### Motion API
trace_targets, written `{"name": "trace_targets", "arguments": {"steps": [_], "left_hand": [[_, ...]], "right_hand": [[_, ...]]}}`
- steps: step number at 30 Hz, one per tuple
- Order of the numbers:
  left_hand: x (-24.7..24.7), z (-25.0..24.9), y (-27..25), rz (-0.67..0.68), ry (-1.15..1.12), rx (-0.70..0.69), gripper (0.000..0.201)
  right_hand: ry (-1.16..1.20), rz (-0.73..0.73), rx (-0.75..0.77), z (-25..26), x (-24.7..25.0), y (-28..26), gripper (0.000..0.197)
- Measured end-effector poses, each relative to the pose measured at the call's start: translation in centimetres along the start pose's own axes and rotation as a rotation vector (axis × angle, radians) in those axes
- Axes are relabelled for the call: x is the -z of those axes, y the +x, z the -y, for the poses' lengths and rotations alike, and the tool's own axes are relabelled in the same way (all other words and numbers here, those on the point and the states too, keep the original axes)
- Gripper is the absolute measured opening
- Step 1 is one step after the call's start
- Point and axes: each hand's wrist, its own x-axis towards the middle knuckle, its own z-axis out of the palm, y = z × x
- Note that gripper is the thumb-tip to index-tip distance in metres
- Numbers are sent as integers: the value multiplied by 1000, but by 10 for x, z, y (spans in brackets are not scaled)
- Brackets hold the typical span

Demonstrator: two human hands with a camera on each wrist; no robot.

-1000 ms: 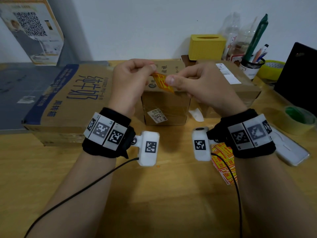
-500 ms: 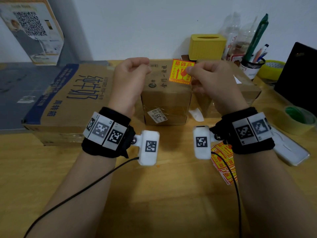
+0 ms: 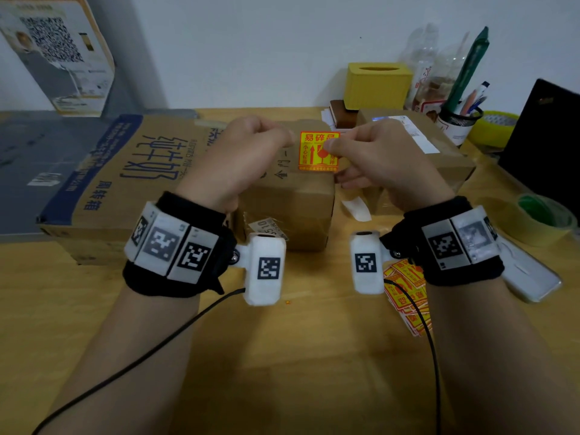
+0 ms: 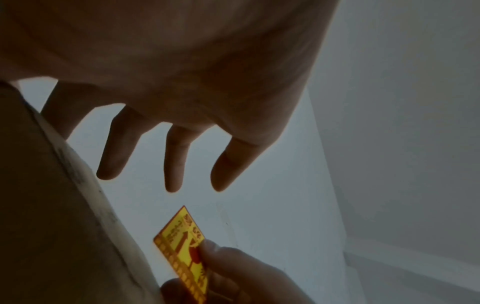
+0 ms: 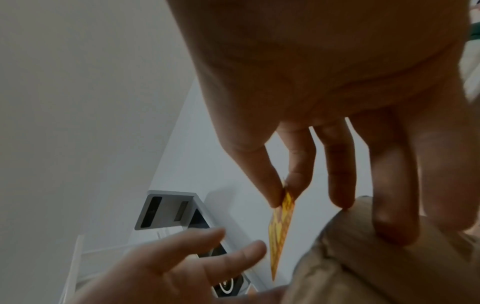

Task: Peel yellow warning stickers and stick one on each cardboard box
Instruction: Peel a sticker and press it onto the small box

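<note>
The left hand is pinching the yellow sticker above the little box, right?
Not quite. The right hand pinches the yellow sticker above the little box. The left hand holds nothing; its fingers are loose beside the sticker. The right wrist view shows the pinch, and the left wrist view shows the free fingers.

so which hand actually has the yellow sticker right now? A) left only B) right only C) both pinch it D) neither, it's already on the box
B: the right hand pinches the yellow sticker between thumb and forefinger, plainly seen in the right wrist view; the left hand has its fingers spread, clear of it.
</note>
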Motion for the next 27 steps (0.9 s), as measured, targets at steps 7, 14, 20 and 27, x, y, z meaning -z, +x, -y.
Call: {"name": "trace_targets", "arguments": {"steps": [7, 14, 20, 27], "left_hand": [[3, 6, 2, 59, 236, 13, 20], [-1, 13, 9, 68, 247, -6, 23], [-6, 20, 17, 28, 254, -71, 15], [-11, 22, 17, 51, 269, -32, 16]], "right_hand": [[-106, -2, -13, 4, -2, -6, 19], [-125, -11, -20, 4, -2, -7, 30], [-155, -6, -10, 0, -1, -6, 38], [-222, -14, 10, -2, -1, -4, 37]]}}
